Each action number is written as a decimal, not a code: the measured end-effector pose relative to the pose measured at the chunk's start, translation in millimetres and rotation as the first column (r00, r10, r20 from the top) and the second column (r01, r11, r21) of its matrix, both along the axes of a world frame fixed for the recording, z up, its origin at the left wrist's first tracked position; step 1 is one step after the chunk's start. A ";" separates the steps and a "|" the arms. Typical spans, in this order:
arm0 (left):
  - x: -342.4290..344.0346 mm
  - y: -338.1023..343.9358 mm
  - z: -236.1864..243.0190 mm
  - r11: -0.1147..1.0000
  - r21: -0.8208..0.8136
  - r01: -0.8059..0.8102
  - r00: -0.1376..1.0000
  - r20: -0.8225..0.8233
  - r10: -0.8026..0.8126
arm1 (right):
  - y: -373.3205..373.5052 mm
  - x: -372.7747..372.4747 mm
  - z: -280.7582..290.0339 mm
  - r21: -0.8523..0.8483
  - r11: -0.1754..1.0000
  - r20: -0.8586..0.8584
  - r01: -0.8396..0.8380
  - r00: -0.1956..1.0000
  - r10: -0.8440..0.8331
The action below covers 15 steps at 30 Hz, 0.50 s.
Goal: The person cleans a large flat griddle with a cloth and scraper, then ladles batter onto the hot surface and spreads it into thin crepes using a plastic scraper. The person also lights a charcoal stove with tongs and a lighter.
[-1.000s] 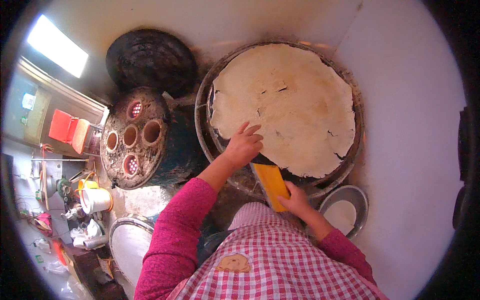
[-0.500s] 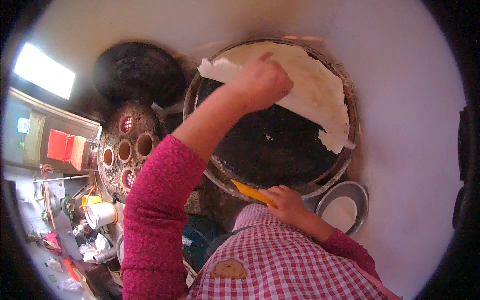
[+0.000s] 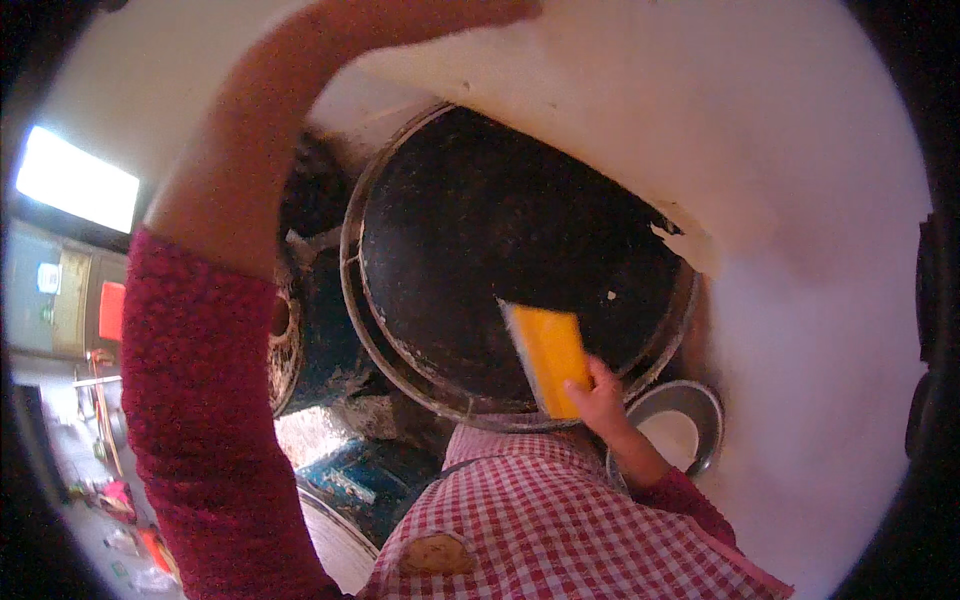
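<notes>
My left arm stretches high across the view, and my left hand (image 3: 515, 12), blurred at the top edge, grips a large thin pale sheet of cooked batter (image 3: 580, 90). The sheet hangs raised over the back and right of the round black griddle (image 3: 490, 210), its lower edge torn, and the griddle's dark surface shows beneath. My right hand (image 3: 600, 400) is closed on a yellow scraper with a pale edge (image 3: 550, 350), held over the griddle's front edge.
A metal bowl (image 3: 713, 420) of pale liquid stands right of my apron. A crusted stove (image 3: 285, 370) is partly behind my left arm. A round container (image 3: 330, 545) sits low left, a red chair (image 3: 111, 310) farther left. A white wall (image 3: 820, 400) borders the right.
My left hand has risen from the griddle to the top edge, peeling the sheet up and exposing the black surface. The scraper in my right hand is now raised more upright.
</notes>
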<state>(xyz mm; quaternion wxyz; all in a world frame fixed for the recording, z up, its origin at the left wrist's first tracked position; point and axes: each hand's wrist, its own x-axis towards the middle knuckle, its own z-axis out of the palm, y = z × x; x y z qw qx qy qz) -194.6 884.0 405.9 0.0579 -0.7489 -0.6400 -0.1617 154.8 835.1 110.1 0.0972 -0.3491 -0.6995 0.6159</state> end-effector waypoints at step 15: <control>157.6 -190.4 -53.7 0.842 -0.042 -0.538 0.843 -0.013 0.538 | 175.1 -32.0 -88.0 0.752 0.611 0.172 -0.247 0.969 0.179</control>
